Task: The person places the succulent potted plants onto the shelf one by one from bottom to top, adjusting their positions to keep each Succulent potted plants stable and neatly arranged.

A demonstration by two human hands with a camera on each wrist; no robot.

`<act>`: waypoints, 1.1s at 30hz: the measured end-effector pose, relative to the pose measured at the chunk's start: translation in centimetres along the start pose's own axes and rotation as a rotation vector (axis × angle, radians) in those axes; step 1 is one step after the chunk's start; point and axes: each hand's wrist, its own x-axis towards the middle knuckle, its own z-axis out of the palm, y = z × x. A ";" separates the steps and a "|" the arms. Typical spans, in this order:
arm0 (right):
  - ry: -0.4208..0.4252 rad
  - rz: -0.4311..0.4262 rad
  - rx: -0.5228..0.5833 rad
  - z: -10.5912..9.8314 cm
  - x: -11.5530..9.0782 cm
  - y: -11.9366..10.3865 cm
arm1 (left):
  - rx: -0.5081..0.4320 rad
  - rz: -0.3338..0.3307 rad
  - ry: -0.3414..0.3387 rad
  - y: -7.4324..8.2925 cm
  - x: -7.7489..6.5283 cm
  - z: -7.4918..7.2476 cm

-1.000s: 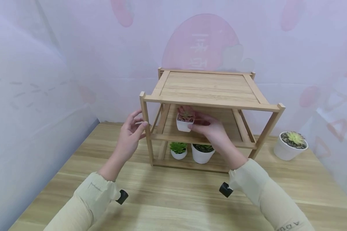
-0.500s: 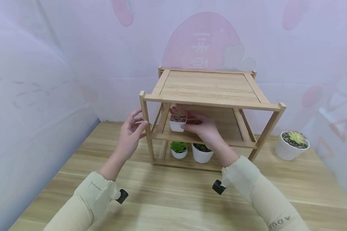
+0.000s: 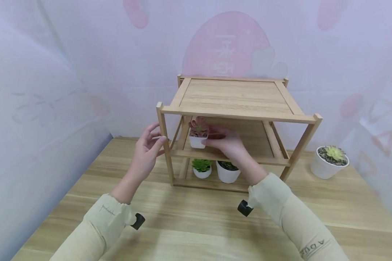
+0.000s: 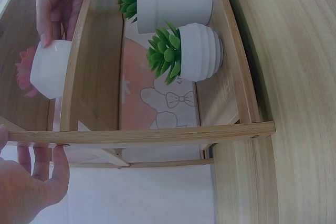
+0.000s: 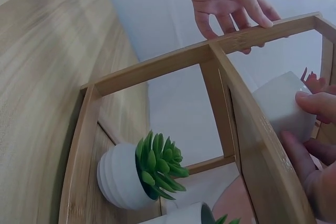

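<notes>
R hand (image 3: 227, 144) pinches wht pot (image 3: 197, 142) w/ pink succ. (image 3: 198, 127) at L end, mid shelf (image 3: 251, 139); L hand (image 3: 146, 150) holds near-L post (image 3: 168, 163).

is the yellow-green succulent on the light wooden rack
No, the yellow-green succulent sits in a round white pot on the wood-grain table, to the right of the light wooden rack.
</notes>
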 end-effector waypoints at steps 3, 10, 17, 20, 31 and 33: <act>-0.005 -0.001 -0.018 0.4 0.1 -0.1 | 0.000 0.001 0.001 0.0 0.0 0.0; -0.039 -0.013 -0.003 1.2 0.3 -0.2 | -0.001 0.002 0.005 0.0 0.0 0.0; -0.044 -0.010 -0.001 1.6 0.5 0.0 | -0.003 -0.003 0.008 0.1 0.0 0.1; -0.050 -0.014 -0.011 1.7 0.5 -0.1 | -0.005 -0.005 0.010 0.2 0.0 0.1; -0.051 0.001 -0.034 1.8 0.7 0.0 | -0.013 -0.010 0.010 0.2 0.0 0.1; -0.056 0.006 -0.038 1.8 0.7 -0.1 | -0.012 -0.010 0.011 0.2 0.0 0.1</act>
